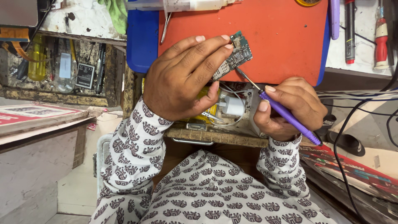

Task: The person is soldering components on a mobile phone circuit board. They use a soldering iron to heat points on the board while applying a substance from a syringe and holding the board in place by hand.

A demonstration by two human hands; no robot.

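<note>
Probably repair workshop: screwdrivers [380, 37], circuit board [236, 56].
</note>
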